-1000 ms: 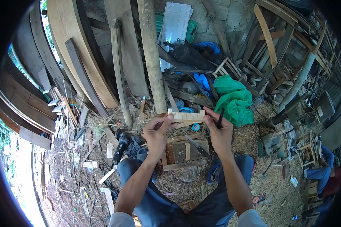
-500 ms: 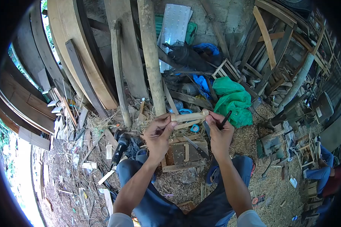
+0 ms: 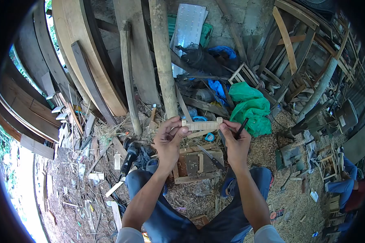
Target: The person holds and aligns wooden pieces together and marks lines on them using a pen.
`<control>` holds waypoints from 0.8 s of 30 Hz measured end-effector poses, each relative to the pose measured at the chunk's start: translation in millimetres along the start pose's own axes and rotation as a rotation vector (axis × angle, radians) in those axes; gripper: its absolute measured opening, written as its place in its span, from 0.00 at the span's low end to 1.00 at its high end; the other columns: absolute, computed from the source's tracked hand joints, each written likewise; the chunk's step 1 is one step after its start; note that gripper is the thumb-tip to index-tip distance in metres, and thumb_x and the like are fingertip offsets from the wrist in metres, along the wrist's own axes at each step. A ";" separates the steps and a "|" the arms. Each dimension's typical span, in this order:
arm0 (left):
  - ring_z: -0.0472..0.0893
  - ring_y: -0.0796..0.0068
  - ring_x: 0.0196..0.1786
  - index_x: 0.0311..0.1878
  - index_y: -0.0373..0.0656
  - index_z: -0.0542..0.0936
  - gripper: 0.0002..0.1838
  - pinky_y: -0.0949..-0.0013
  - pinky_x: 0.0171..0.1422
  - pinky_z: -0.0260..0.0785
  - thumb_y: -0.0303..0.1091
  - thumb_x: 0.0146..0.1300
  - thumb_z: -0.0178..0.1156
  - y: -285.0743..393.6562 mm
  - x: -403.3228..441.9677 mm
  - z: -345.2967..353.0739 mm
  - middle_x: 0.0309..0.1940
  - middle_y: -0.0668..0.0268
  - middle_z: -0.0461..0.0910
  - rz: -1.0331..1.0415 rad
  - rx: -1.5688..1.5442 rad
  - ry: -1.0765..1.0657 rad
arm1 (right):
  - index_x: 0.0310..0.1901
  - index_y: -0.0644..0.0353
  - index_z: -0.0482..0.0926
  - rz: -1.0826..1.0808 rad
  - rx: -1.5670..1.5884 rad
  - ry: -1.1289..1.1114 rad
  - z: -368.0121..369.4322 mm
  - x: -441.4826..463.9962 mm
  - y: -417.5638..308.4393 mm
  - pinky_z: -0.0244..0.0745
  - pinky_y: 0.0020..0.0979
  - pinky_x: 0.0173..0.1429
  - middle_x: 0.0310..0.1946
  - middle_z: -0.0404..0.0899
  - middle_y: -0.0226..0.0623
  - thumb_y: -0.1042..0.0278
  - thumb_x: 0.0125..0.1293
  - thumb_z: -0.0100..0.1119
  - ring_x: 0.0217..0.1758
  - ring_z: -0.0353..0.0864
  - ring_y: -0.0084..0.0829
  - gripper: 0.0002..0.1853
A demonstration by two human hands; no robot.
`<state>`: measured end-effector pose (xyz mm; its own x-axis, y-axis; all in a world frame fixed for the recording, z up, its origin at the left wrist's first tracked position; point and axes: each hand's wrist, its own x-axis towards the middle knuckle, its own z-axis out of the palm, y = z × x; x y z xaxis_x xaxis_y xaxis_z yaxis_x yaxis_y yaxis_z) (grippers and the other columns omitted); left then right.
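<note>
Between my two hands is a small pale wooden piece (image 3: 202, 126) with raised square ends and marks along its face. My left hand (image 3: 168, 139) pinches its left end. The right end is gripped by my right hand (image 3: 236, 141), which also has a slim black pen (image 3: 242, 126) tucked between its fingers. Below them stands a low wooden work block (image 3: 184, 166). A knife (image 3: 211, 158) with a dark handle lies on it, near another small notched wooden piece (image 3: 200, 163). Just beyond the held piece rests a blue tape measure (image 3: 209, 137).
A black angle grinder (image 3: 128, 161) lies left of my knees. Long planks (image 3: 91, 56) lean at the back left, beside a round post (image 3: 163, 56). A green plastic bag (image 3: 250, 109) sits behind my right hand. Another person's leg (image 3: 340, 185) shows at far right.
The wooden piece has been turned in my fingers, so its marked face and both raised ends now show more fully. Both hands keep their hold in nearly the same place.
</note>
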<state>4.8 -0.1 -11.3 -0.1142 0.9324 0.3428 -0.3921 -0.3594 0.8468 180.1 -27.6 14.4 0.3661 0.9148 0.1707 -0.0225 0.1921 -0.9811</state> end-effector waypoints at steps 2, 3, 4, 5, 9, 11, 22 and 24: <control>0.81 0.71 0.42 0.52 0.34 0.73 0.16 0.70 0.47 0.80 0.25 0.62 0.60 1.3 0.2 0.8 0.42 0.60 0.78 -0.026 0.042 -0.015 | 0.46 0.65 0.80 -0.038 0.036 -0.036 1.8 1.7 -3.9 0.68 0.19 0.39 0.36 0.81 0.31 0.68 0.62 0.63 0.36 0.74 0.16 0.13; 0.81 0.72 0.42 0.55 0.34 0.72 0.17 0.71 0.47 0.80 0.26 0.63 0.58 4.1 1.5 2.5 0.42 0.61 0.78 -0.080 -0.013 -0.014 | 0.49 0.65 0.79 -0.075 0.071 -0.070 1.9 2.1 -5.4 0.68 0.20 0.41 0.38 0.80 0.32 0.67 0.63 0.63 0.38 0.74 0.17 0.15; 0.81 0.72 0.42 0.58 0.34 0.71 0.19 0.71 0.47 0.80 0.27 0.65 0.57 5.3 3.0 3.7 0.42 0.61 0.78 -0.133 -0.069 -0.013 | 0.49 0.65 0.79 -0.074 0.070 -0.068 0.1 2.7 -7.1 0.68 0.20 0.41 0.38 0.80 0.32 0.67 0.63 0.63 0.38 0.74 0.17 0.15; 0.81 0.72 0.42 0.58 0.34 0.71 0.19 0.71 0.47 0.80 0.27 0.65 0.57 5.4 4.8 2.9 0.42 0.61 0.78 -0.134 -0.070 -0.013 | 0.51 0.64 0.78 -0.042 0.038 -0.152 -3.0 3.9 -8.8 0.68 0.20 0.43 0.39 0.80 0.32 0.66 0.64 0.62 0.40 0.74 0.18 0.16; 0.81 0.74 0.44 0.58 0.34 0.71 0.19 0.72 0.48 0.80 0.29 0.66 0.55 2.8 9.8 -8.4 0.45 0.61 0.78 -0.342 -0.254 -0.061 | 0.54 0.62 0.77 0.031 -0.032 -0.285 -9.1 7.2 -10.9 0.68 0.21 0.44 0.40 0.79 0.32 0.62 0.65 0.60 0.42 0.74 0.19 0.18; 0.81 0.75 0.44 0.58 0.34 0.72 0.18 0.72 0.48 0.80 0.29 0.66 0.55 0.0 9.4 -9.9 0.46 0.60 0.78 -0.406 -0.299 -0.077 | 0.53 0.62 0.77 0.002 -0.012 -0.302 -10.0 7.4 -13.6 0.66 0.20 0.41 0.39 0.79 0.30 0.63 0.65 0.60 0.38 0.73 0.17 0.18; 0.79 0.72 0.47 0.56 0.35 0.72 0.16 0.68 0.51 0.75 0.24 0.64 0.56 1.6 6.8 -5.5 0.48 0.60 0.78 -0.158 -0.163 -0.080 | 0.50 0.61 0.79 -0.088 -0.048 -0.246 -6.8 9.0 3.5 0.48 0.17 0.25 0.25 0.72 0.19 0.67 0.62 0.64 0.21 0.55 0.09 0.16; 0.79 0.72 0.47 0.56 0.35 0.71 0.17 0.69 0.52 0.74 0.24 0.64 0.56 -1.4 6.1 -3.5 0.47 0.60 0.77 -0.152 -0.194 -0.055 | 0.50 0.61 0.79 -0.069 -0.067 -0.212 -4.6 6.3 9.7 0.48 0.17 0.25 0.23 0.72 0.18 0.67 0.62 0.64 0.20 0.54 0.09 0.16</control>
<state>1.5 6.2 -11.8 0.0073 0.9700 0.2432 -0.5696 -0.1958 0.7983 186.5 -21.6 5.6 0.1613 0.9558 0.2457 0.0599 0.2390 -0.9692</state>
